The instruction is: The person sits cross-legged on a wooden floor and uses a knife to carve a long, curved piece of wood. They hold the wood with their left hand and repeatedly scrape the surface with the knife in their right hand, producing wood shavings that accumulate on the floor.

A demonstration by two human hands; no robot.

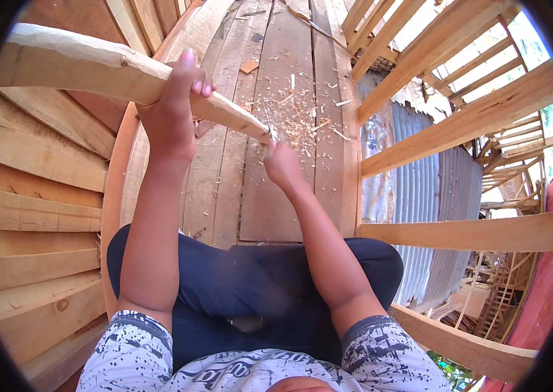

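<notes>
A long pale wooden pole [87, 65] with rough, whittled faces slants from the upper left to the middle, narrowing to a tip. My left hand [173, 98] is closed around it partway along, thumb on top. At the narrow end my right hand [283, 162] is a closed fist. A thin blade [268, 122] stands up from that fist against the tip; its handle is hidden in my fingers. My crossed legs in dark trousers [217, 274] are below my forearms.
Wood shavings [299, 121] and an orange-brown chip [249, 66] lie on the plank floor [270, 209]. Stacked boards [34, 206] form a wall at left. Wooden rails [466, 232] run along the right, with corrugated metal sheets [413, 176] beyond and below.
</notes>
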